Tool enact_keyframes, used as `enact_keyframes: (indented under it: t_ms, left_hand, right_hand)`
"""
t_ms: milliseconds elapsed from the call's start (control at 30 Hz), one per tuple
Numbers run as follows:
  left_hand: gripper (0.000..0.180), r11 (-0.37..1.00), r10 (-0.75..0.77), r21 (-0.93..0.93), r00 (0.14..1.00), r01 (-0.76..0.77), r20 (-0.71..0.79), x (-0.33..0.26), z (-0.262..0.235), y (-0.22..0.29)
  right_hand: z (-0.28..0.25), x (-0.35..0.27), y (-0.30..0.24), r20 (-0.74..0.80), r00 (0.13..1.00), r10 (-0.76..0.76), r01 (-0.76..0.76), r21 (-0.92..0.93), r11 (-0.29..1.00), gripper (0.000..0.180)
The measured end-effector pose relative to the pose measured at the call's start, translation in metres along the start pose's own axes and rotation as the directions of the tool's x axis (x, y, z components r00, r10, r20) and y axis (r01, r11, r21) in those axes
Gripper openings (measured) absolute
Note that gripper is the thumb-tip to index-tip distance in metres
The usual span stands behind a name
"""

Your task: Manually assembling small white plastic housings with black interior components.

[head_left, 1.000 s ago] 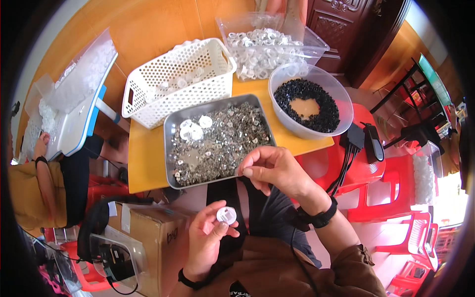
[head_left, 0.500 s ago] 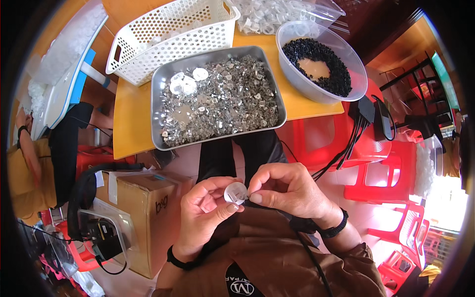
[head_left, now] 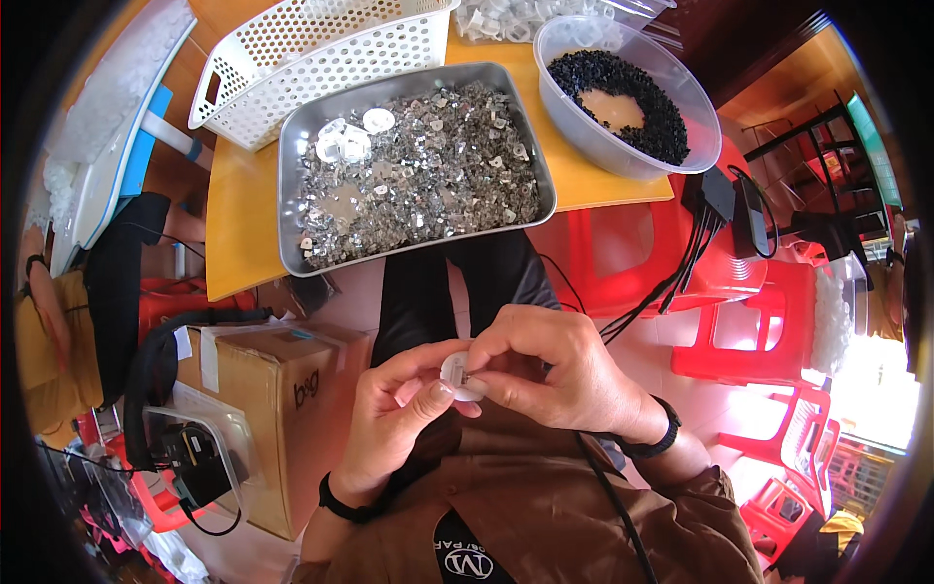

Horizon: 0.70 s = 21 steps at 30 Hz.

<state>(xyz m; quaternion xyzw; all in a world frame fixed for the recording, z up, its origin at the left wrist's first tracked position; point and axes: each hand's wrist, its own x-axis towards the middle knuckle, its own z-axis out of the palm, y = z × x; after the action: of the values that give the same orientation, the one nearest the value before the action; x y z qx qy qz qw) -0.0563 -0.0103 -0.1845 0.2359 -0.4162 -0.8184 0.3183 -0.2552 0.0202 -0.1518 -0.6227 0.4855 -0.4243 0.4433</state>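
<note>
My left hand (head_left: 397,397) holds a small round white plastic part (head_left: 453,371) between thumb and fingers, above my lap. My right hand (head_left: 569,375) is pinched against that part's right side, with the fingertips over its inner face. Whatever tiny piece sits in the right fingertips is mostly hidden. Beyond my hands, a metal tray (head_left: 289,190) on the yellow table (head_left: 232,219) holds a layer of small shiny metal pieces (head_left: 438,156). Several round white parts (head_left: 342,144) lie in the tray's far left corner.
A white perforated basket (head_left: 336,60) stands behind the tray. To its right are a bag of clear plastic parts (head_left: 535,19) and a clear bowl (head_left: 564,122) of small black pieces (head_left: 660,97). A cardboard box (head_left: 263,419) is at left, red stools (head_left: 744,336) at right. Another person's arm (head_left: 47,302) shows far left.
My right fingertips have moved from the white part's edge onto its inner face. The white part has turned in my left hand. The whole view has shifted slightly, so the table appears higher.
</note>
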Motion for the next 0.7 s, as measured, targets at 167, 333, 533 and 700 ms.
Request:
enact_keyframes:
  t_ms: [167, 333, 533, 700]
  left_hand:
    - [0.038, 0.997, -0.071, -0.018, 0.996, 0.073, 0.059, -0.003, 0.000, 0.005]
    - [0.040, 0.995, -0.100, -0.003, 0.991, 0.101, 0.090, -0.002, -0.003, 0.003]
    - [0.038, 0.989, -0.139, -0.037, 0.989, 0.141, 0.047, -0.002, 0.003, 0.002]
    - [0.034, 0.961, -0.266, -0.045, 0.959, 0.271, 0.093, 0.000, -0.002, 0.003]
  right_hand:
    - [-0.001, -0.001, 0.003, -0.005, 0.993, -0.121, 0.120, -0.079, 0.990, 0.016]
    - [-0.003, -0.001, 0.010, 0.020, 0.975, -0.219, 0.220, -0.095, 0.971, 0.018]
    - [-0.012, 0.001, 0.006, 0.122, 0.927, -0.354, 0.374, -0.302, 0.877, 0.012]
    - [-0.021, 0.000, 0.003, 0.241, 0.910, -0.339, 0.410, -0.386, 0.826, 0.014]
